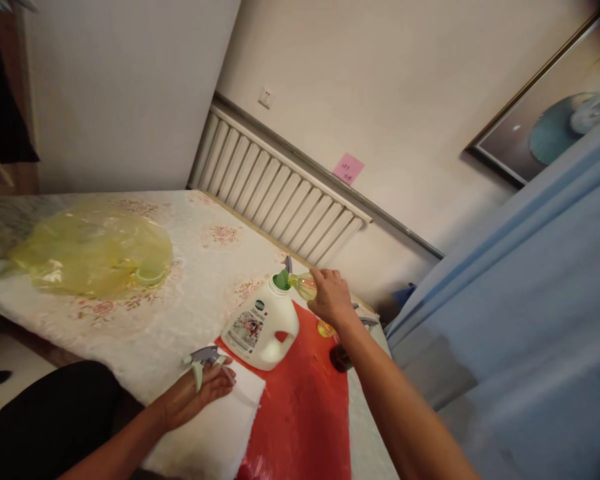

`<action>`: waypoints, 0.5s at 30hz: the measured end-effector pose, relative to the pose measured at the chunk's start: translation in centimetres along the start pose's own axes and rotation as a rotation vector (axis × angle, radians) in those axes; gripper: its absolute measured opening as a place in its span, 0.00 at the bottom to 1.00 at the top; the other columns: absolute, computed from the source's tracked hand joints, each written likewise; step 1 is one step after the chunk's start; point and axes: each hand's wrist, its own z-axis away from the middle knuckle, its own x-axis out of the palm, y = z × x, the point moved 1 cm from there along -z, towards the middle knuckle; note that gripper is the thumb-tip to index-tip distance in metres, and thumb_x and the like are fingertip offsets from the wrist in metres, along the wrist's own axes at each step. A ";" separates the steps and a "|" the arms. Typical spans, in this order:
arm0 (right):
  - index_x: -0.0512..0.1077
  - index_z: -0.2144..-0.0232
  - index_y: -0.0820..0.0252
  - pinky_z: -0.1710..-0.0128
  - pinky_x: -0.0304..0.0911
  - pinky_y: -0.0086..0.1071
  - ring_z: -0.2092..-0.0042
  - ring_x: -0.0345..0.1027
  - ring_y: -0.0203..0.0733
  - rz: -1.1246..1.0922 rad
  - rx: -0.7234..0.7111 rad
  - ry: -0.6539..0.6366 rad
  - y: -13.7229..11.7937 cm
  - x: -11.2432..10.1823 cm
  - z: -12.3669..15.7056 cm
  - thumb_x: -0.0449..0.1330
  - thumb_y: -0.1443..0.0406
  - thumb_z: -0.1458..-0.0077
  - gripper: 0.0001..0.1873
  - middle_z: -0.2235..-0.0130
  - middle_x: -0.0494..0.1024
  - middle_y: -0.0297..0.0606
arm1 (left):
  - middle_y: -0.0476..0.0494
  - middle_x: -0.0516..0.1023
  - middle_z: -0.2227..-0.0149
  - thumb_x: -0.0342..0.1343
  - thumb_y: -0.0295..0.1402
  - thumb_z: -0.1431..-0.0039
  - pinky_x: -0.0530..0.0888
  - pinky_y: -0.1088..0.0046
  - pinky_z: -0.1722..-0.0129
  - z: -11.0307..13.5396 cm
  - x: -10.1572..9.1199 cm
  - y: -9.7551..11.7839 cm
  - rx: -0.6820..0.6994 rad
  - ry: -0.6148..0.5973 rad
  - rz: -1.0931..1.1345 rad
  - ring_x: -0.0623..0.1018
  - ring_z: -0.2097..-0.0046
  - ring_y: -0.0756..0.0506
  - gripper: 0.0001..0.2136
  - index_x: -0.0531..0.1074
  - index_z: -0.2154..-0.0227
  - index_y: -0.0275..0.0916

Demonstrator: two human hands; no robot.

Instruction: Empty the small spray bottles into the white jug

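My right hand (330, 297) is closed around a small clear bottle of yellow liquid (306, 285), tipped on its side with its mouth at a green funnel (281, 279). The funnel sits in the neck of a white jug with a label (263, 323), which stands on a red mat (305, 400). My left hand (195, 393) rests on a white cloth (215, 433) and grips a grey spray-trigger head (203, 357) with a pale green lever and a clear tube.
A yellow plastic bag (90, 250) lies on the floral tablecloth (200, 273) at the left. A white radiator (275, 190) runs along the wall behind the table. A blue curtain (520, 313) hangs at the right. More small objects, among them a dark one, lie behind my right wrist.
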 end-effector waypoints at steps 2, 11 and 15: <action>0.63 0.43 0.54 0.54 0.57 0.40 0.49 0.59 0.52 0.027 -0.009 0.000 -0.1 -0.2 0.0 0.59 0.68 0.54 0.33 0.49 0.71 0.44 | 0.39 0.81 0.62 0.66 0.35 0.44 0.74 0.64 0.52 0.1 0.0 0.0 0.003 -0.004 -0.001 0.80 0.59 0.45 0.12 0.77 0.59 0.35; 0.63 0.44 0.54 0.57 0.55 0.41 0.50 0.59 0.52 0.127 -0.054 -0.007 -0.1 -0.9 0.0 0.57 0.69 0.52 0.30 0.49 0.70 0.46 | 0.42 0.81 0.64 0.68 0.38 0.48 0.74 0.66 0.52 -0.1 0.1 0.1 0.004 -0.021 -0.019 0.80 0.60 0.46 0.15 0.77 0.60 0.38; 0.63 0.44 0.55 0.57 0.56 0.41 0.50 0.59 0.53 0.144 -0.059 -0.003 0.0 -1.3 -0.1 0.58 0.69 0.53 0.31 0.49 0.71 0.46 | 0.43 0.81 0.64 0.69 0.40 0.49 0.74 0.66 0.52 0.0 0.2 0.1 0.010 -0.011 -0.041 0.79 0.61 0.46 0.15 0.78 0.61 0.39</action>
